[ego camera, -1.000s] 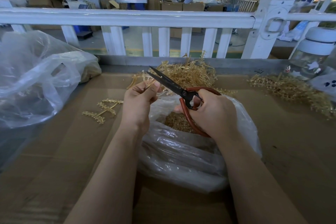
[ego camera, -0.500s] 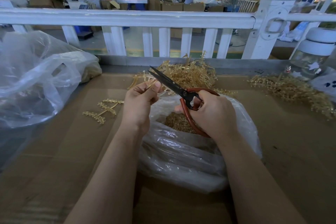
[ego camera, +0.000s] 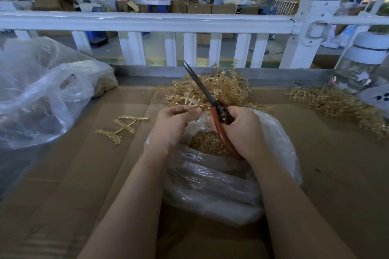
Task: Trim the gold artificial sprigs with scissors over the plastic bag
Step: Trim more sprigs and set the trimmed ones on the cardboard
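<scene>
Centrally, the right hand [ego camera: 242, 130] curls around red-handled scissors [ego camera: 212, 107], blades pressed together; the left hand [ego camera: 174, 122] pinches a gold plastic sprig [ego camera: 194, 107] above the clear plastic bag [ego camera: 210, 185]. No legible writing.

Bare brown cardboard tabletop [ego camera: 336, 174] open right; crumpled clear plastic bag [ego camera: 42, 94] blocks left, white railing [ego camera: 147, 22] behind, gold sprig heap [ego camera: 219, 88] ahead.

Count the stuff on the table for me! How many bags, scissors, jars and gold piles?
Bags: 2, one under the hands, one at the left
Scissors: 1
Jars: 1
Gold piles: 2, middle, right
Loose sprigs: 1
Total: 7
</scene>
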The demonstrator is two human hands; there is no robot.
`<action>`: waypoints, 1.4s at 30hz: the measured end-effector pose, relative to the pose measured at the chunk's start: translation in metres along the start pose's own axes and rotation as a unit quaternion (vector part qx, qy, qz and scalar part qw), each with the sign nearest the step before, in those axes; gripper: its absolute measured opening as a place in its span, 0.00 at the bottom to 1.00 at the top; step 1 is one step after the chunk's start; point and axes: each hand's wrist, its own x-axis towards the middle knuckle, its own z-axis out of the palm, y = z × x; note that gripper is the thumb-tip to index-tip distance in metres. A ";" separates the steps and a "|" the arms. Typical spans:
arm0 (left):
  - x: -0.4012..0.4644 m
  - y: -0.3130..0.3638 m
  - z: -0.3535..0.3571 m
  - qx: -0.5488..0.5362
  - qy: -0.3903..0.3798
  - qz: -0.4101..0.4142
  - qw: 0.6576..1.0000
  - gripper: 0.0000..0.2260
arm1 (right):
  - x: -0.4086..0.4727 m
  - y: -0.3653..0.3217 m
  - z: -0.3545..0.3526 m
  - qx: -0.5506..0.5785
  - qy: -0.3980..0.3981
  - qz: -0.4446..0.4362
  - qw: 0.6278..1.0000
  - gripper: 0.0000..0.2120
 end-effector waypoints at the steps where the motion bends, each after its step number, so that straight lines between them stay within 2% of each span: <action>1: 0.000 0.000 0.000 -0.003 -0.002 -0.002 1.000 0.03 | 0.000 0.000 0.000 0.016 -0.005 0.005 1.000 0.11; 7: -0.002 0.001 -0.001 -0.022 -0.016 -0.013 1.000 0.08 | 0.000 -0.002 0.000 0.088 0.007 0.022 0.996 0.07; 10: -0.001 0.000 -0.001 -0.032 -0.028 -0.016 0.999 0.05 | -0.001 -0.003 0.000 0.093 -0.003 0.018 0.996 0.07; 16: -0.005 0.003 0.001 -0.095 -0.055 0.023 0.994 0.09 | -0.001 -0.005 -0.001 0.118 -0.016 0.021 0.993 0.06; 20: -0.005 0.003 0.000 -0.085 -0.055 0.019 0.995 0.02 | 0.000 -0.004 -0.002 0.131 -0.014 0.008 0.991 0.07; 23: -0.005 0.003 -0.001 -0.084 -0.029 0.012 0.996 0.02 | -0.001 -0.003 -0.002 0.133 -0.025 0.001 0.991 0.07; 26: -0.005 0.002 -0.001 -0.088 0.002 0.024 0.996 0.05 | -0.002 -0.004 -0.002 0.111 -0.019 0.002 0.994 0.09; 29: -0.006 0.005 -0.003 -0.096 0.023 0.050 0.994 0.07 | -0.004 -0.005 -0.005 0.035 -0.014 -0.004 0.999 0.23; 31: -0.007 0.006 -0.003 -0.103 0.032 0.068 0.992 0.09 | -0.006 -0.005 -0.006 -0.046 -0.027 -0.026 0.998 0.28; 34: -0.007 0.007 -0.002 -0.099 0.027 0.095 0.990 0.09 | -0.008 -0.003 -0.005 -0.091 -0.031 -0.057 0.994 0.29; 40: -0.007 0.008 0.000 -0.080 -0.004 0.155 0.985 0.11 | -0.007 -0.005 -0.007 -0.158 -0.002 -0.096 0.983 0.25; 42: -0.007 0.007 0.000 -0.083 -0.016 0.159 0.984 0.10 | -0.008 -0.005 -0.008 -0.168 0.010 -0.103 0.980 0.27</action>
